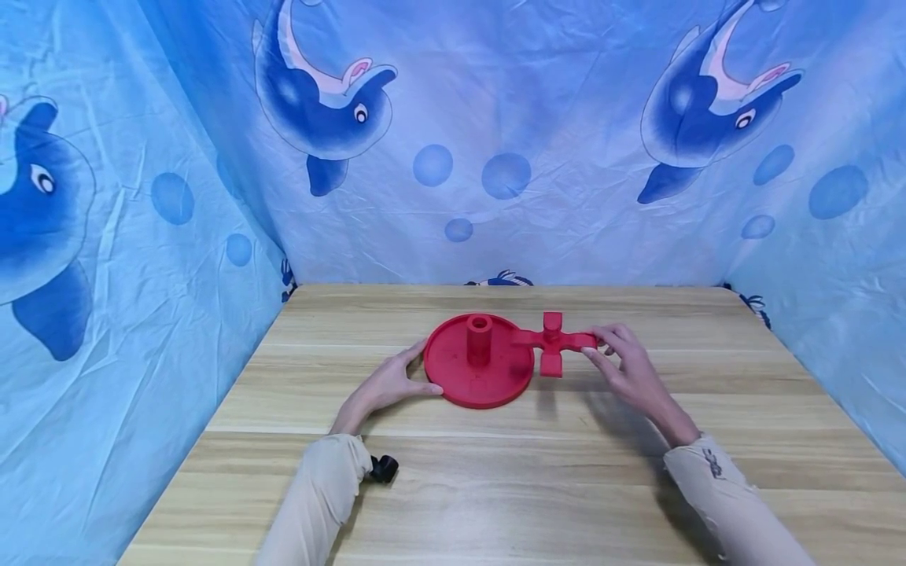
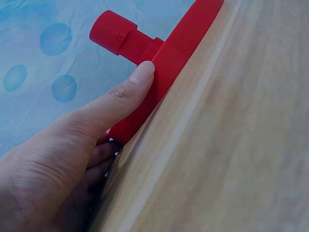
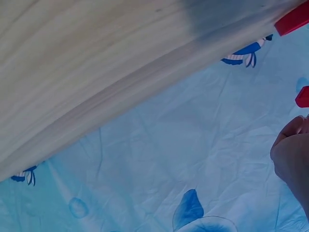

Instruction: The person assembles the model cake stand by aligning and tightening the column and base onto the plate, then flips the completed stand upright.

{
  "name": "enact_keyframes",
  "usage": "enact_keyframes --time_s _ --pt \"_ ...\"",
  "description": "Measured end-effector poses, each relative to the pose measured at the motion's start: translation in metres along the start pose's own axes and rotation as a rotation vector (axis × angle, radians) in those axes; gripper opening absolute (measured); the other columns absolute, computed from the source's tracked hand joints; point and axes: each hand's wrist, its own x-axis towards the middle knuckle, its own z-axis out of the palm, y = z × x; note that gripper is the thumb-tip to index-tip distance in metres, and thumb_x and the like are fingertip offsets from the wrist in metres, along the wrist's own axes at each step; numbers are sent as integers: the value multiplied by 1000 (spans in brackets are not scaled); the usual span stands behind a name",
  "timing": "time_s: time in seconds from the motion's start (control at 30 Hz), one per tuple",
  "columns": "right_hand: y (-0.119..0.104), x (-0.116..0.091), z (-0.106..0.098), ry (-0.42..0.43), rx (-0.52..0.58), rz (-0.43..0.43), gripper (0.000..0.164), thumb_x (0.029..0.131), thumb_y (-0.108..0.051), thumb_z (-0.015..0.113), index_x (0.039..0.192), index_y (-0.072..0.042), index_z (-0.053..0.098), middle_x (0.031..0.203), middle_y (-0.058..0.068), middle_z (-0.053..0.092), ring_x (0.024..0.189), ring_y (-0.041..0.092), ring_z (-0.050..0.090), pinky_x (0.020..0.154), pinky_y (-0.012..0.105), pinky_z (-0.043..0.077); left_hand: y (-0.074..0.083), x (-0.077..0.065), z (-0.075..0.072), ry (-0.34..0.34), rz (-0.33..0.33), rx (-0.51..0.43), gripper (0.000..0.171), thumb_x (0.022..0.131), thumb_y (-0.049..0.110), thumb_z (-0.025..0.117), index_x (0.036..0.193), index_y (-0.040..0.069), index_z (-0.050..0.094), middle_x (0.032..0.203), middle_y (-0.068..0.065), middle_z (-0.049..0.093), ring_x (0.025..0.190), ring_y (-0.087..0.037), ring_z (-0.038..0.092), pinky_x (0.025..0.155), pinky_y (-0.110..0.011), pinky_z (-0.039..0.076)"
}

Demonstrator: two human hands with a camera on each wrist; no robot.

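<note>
A red round base (image 1: 460, 389) with a raised rim lies on the wooden table, a hollow red post (image 1: 479, 350) standing upright at its middle. My left hand (image 1: 389, 385) holds the base's left side, thumb at the near rim and fingers round the far left edge. In the left wrist view the thumb presses the rim and the post (image 2: 113, 34) carries the number 32. Thumb and fingers of my right hand (image 1: 626, 365) pinch one arm of a red cross-shaped piece (image 1: 552, 339). It hangs above the table, its opposite arm overlapping the base's right side.
The wooden table (image 1: 481, 487) meets a blue cloth backdrop (image 1: 460, 102) with printed dolphins at its back and sides. A small black object (image 1: 384, 469) sits at the left sleeve's cuff. In the right wrist view, the hand (image 3: 294, 154) shows only at the right edge.
</note>
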Motion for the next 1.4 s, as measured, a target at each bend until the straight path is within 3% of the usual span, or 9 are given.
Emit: enact_keyframes --time_s 0.17,0.27,0.47,0.6,0.73,0.9,1.07,1.27,1.4 --pt "-6 5 6 -3 53 34 28 91 9 72 119 12 69 103 19 64 91 24 57 76 22 47 0 0 1 1 -10 -4 110 79 51 88 165 19 28 168 -3 28 154 -27 24 119 -53 33" --pt "-10 7 9 -20 107 98 25 95 6 70 119 10 70 104 17 65 92 15 57 78 16 46 0 0 1 0 -13 -10 110 79 52 89 166 21 28 168 -3 27 154 -27 23 119 -53 33" --pt "-20 12 10 -80 224 289 25 105 -8 63 122 8 70 103 19 65 85 12 54 70 19 46 1 1 2 0 -7 2 110 80 52 88 165 20 28 168 -3 28 154 -26 25 119 -52 33" --pt "-26 16 10 -113 306 439 35 108 -18 59 124 12 68 104 23 69 85 12 61 74 17 51 1 1 2 2 -1 4 109 80 53 87 165 21 28 168 -2 28 154 -25 25 118 -52 34" --pt "-31 19 13 -139 472 578 42 108 -20 58 127 18 62 104 20 71 86 11 66 84 17 55 2 0 2 2 2 3 108 80 52 87 165 21 28 168 -2 28 154 -25 25 119 -52 33" --pt "-34 20 22 -123 822 716 39 109 -14 56 125 21 60 96 8 68 82 11 64 84 21 57 3 0 2 2 -2 -1 108 80 50 88 165 20 28 168 -3 29 154 -26 25 119 -52 33" --pt "-39 25 30 -140 989 787 35 109 -17 55 126 14 62 97 4 69 86 12 65 85 22 57 2 -1 1 8 3 5 108 81 50 88 165 19 28 168 -4 29 153 -27 26 118 -52 34" --pt "-44 34 43 -179 1019 834 32 110 -19 54 125 8 62 93 5 68 84 11 65 84 22 57 0 -1 2 10 -3 20 109 80 50 88 165 19 28 167 -4 30 153 -26 26 118 -51 35" --pt "-48 40 54 -181 1030 844 27 111 -21 52 114 1 66 90 5 67 82 12 64 80 21 56 0 -1 2 8 1 22 109 80 51 88 165 18 28 167 -4 29 153 -27 26 118 -51 34"
